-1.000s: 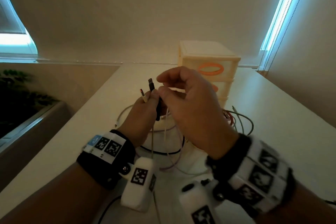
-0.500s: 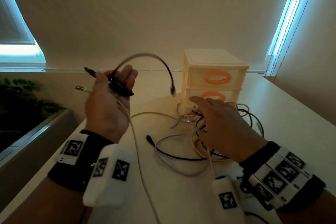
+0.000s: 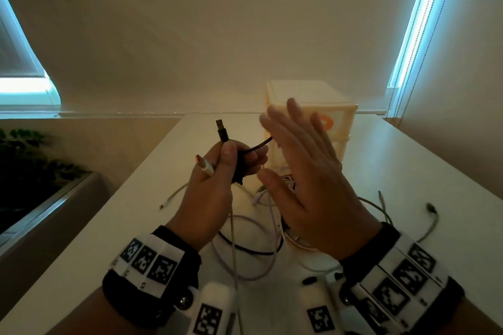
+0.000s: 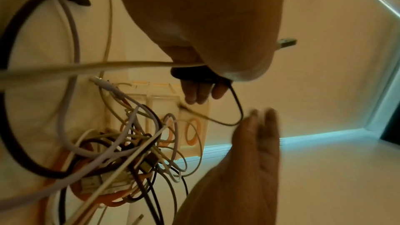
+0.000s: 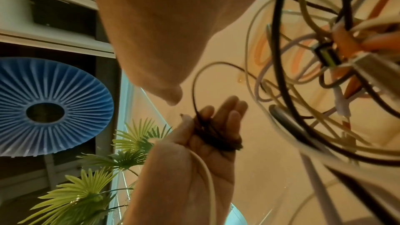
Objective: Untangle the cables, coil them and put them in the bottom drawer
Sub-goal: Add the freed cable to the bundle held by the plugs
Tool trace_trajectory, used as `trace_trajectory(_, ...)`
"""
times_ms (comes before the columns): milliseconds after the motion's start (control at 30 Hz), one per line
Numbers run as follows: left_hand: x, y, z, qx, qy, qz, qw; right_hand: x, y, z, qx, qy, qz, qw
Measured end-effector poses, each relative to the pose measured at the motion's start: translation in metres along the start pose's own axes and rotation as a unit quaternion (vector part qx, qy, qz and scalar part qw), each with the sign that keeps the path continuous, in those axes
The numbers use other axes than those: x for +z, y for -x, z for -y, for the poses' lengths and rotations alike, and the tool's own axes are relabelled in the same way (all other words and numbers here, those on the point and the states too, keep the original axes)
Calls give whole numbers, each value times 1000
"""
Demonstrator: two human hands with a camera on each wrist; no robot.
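My left hand [image 3: 215, 187] is raised over the table and grips a small coil of black cable [image 3: 239, 168]. The cable's black USB plug [image 3: 221, 129] sticks up above the thumb. The same hand also holds a white cable whose plug [image 3: 203, 168] points left; its cord [image 3: 233, 236] hangs down to the table. A loose black loop [image 4: 237, 107] runs from the coil to the fingertips of my right hand [image 3: 304, 177], which is flat and straight-fingered just right of the left hand. The tangled cables [image 3: 261, 226] lie below. The drawer unit [image 3: 341, 114] stands behind.
The cream drawer unit has orange ring handles [image 3: 326, 124] and sits at the far middle of the white table [image 3: 408, 185]. Grey cable ends [image 3: 432, 209] trail right of the tangle. A planter with green leaves [image 5: 93, 182] lies past the table's left edge.
My left hand came back from the upper left to the centre with the black cable more tightly coiled. My right hand lifted off the tangle and now stands flat beside the left hand.
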State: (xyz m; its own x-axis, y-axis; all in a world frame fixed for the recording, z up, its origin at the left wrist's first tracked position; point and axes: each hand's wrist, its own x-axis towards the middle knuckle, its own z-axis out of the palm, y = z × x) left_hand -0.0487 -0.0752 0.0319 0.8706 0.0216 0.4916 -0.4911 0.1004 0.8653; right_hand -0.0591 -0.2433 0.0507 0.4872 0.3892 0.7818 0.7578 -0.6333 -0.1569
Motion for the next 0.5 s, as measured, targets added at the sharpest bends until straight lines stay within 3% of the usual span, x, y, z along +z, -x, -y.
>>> trace_trajectory(133,0,0,1,54,2,-11,998,5,-1,-8,10,22,-26,999)
trace_trajectory(200,3,-1,-5,3,102,-26,994,7,1,-2,4,-22,18,1000)
trace_trajectory(233,3,-2,-11,-49,191,-31,980,9,3,1,7,-57,60,997)
trace_trajectory(333,-6,-7,-27,-160,420,-40,892,13,9,5,26,-68,157,985)
trace_trajectory(400,-17,-12,-30,-175,458,-37,871,12,9,-4,33,-25,125,991)
trace_trajectory(500,-28,-17,-30,-182,439,20,880,3,4,-18,47,19,17,999)
